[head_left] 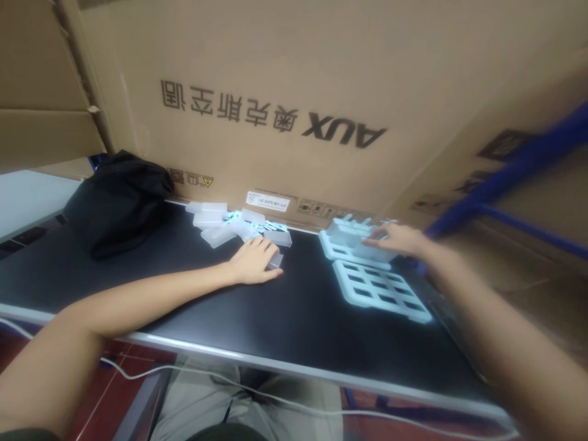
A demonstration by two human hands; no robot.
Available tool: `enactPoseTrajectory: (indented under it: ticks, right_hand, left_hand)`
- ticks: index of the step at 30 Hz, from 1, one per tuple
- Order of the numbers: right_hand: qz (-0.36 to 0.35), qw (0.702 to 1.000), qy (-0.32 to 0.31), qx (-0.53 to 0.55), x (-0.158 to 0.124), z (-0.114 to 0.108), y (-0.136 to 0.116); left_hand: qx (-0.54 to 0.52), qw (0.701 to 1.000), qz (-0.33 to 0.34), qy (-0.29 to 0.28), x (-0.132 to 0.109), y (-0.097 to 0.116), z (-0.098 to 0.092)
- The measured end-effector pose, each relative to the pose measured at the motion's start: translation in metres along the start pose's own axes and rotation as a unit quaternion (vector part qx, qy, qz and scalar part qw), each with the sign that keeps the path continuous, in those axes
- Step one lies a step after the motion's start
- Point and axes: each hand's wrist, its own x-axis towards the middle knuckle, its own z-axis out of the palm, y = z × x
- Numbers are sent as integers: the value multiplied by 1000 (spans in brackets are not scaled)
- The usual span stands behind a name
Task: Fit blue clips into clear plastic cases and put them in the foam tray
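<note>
My left hand (254,260) lies on the black table (257,318) with its fingers over a small clear plastic case (276,260), closed around it. Just beyond it sits a heap of clear plastic cases and pale blue parts (229,223). My right hand (395,237) reaches to a stack of pale blue trays (345,236) at the back right, its fingers resting on the top tray. A flat pale blue tray with several rectangular slots (379,288) lies in front of that stack.
A large cardboard box printed AUX (294,104) stands along the table's far edge. A black bag (119,202) lies at the back left. Blue metal bars (514,165) cross at the right. A white cable (294,404) runs below the table's front edge.
</note>
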Motion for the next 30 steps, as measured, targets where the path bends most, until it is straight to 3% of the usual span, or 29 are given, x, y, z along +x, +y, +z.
enactPoseTrajectory:
  ticks: [4,7,10,12,14,18,22,30]
  right_hand:
    - [-55,998,-7,-11,5,-12,2]
    - [-96,994,25,-34,11,-24,-12]
    - [-170,982,73,-37,15,-26,-57]
    - [-277,957,88,-19,14,-21,-101]
    - [-334,939,85,-1,11,-16,-145]
    - [-343,938,45,-4,8,-12,-201]
    - [-306,950,11,-56,10,-5,-208]
    - [-285,955,-17,-78,7,9,-181]
  left_hand:
    - [8,999,17,-35,1,-2,3]
    - [5,998,25,-55,2,-3,4]
    - [3,998,39,-57,3,-2,3]
    - [0,997,44,-57,4,-1,2]
    - [3,997,45,-60,4,0,1]
    - [11,997,41,-67,4,2,1]
    - [4,997,43,-67,5,3,1]
    - [3,997,53,-64,4,2,2]
